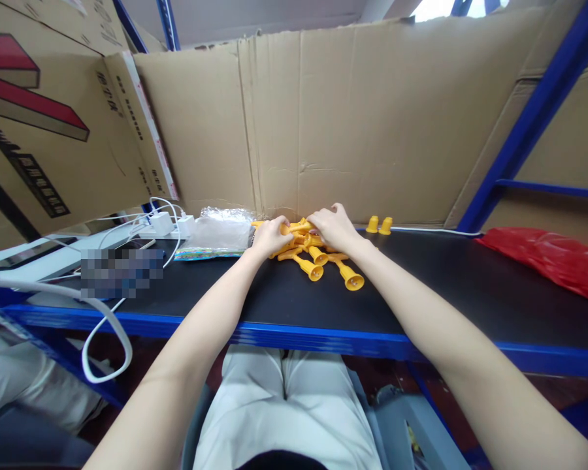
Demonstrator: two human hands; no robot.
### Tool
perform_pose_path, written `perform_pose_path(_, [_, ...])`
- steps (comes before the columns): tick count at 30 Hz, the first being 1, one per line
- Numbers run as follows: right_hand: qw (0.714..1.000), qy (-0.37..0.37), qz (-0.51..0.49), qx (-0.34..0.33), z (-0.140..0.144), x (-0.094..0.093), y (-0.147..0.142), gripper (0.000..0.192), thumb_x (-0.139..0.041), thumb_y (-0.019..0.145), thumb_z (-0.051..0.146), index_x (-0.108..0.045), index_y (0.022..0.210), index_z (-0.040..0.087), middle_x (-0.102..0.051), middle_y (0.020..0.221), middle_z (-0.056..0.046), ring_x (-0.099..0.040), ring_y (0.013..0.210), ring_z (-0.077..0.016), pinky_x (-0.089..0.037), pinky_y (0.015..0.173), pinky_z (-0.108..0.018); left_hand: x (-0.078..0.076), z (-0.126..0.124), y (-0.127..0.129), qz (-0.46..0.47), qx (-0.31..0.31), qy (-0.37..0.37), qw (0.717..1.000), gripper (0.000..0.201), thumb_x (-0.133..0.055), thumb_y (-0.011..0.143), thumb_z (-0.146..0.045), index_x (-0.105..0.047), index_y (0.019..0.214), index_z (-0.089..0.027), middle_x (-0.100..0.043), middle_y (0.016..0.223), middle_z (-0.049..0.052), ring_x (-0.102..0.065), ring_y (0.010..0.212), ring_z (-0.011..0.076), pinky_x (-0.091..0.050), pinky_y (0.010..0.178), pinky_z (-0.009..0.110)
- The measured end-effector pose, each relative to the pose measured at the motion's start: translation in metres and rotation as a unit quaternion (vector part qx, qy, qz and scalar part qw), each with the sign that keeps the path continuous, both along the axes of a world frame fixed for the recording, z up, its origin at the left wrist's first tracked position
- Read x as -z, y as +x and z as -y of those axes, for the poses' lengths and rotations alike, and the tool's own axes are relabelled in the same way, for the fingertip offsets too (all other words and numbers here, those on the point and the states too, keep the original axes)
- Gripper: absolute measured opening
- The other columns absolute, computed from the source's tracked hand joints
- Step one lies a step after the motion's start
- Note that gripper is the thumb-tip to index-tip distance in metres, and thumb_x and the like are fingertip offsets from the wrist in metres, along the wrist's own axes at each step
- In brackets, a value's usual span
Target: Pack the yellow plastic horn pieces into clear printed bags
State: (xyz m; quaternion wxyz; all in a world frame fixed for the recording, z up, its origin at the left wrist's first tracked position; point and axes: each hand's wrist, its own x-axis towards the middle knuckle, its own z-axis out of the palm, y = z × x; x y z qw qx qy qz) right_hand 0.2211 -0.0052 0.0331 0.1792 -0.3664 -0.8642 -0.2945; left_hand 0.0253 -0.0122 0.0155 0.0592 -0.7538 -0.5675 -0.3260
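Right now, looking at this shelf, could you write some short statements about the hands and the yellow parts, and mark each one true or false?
1. Both hands rest on the pile of yellow trumpet-shaped parts. True: the left hand and the right hand both lie on it.
2. Two small yellow caps stand apart from the pile, by the cardboard wall. True.
3. The red plastic bag lies to the left of the hands. False: it lies far to the right.
4. The shelf surface is white. False: it is black with a blue front edge.
5. A clear plastic bag lies left of the pile. True.
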Motion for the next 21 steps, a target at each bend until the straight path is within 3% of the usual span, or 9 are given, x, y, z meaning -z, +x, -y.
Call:
perform_pose_path(7, [0.999, 0.043, -0.002, 0.005, 0.004, -0.003, 0.0, 0.022, -0.037, 0.087, 0.013, -0.055, 0.1, 0.019, -0.061, 0.097, -0.01, -0.046, 0.095, -0.0245, -0.018, 0.092, -0.045, 0.001, -0.005, -0.001, 0.064, 0.03, -0.022, 0.997, 0.026, -0.059, 0.066, -0.032, -0.064, 0.087, -0.018, -0.066, 0.078, 0.003, -0.058, 0.071, 0.0166, -0.042, 0.064, 0.025])
perform_pose_path(15, [0.999, -0.042, -0.018, -0.017, -0.012, 0.011, 0.002, 0.026, -0.039, 0.09, 0.022, -0.052, 0.111, 0.015, -0.062, 0.103, -0.011, -0.052, 0.095, -0.0235, -0.023, 0.089, -0.04, 0.0, 0.003, -0.002, -0.016, -0.001, 0.027, 1.0, 0.027, -0.056, 0.071, -0.033, -0.061, 0.096, -0.024, -0.065, 0.075, 0.002, -0.059, 0.072, 0.0182, -0.04, 0.064, 0.026])
perform_pose_path(21, [0.998, -0.054, -0.014, -0.006, -0.009, 0.008, 0.0, 0.021, -0.041, 0.088, 0.021, -0.055, 0.103, 0.016, -0.062, 0.099, -0.01, -0.054, 0.093, -0.0232, -0.023, 0.087, -0.039, -0.003, 0.008, -0.001, -0.043, -0.003, 0.028, 0.999, 0.028, -0.055, 0.073, -0.03, -0.059, 0.1, -0.025, -0.066, 0.08, 0.002, -0.06, 0.075, 0.0186, -0.04, 0.065, 0.025])
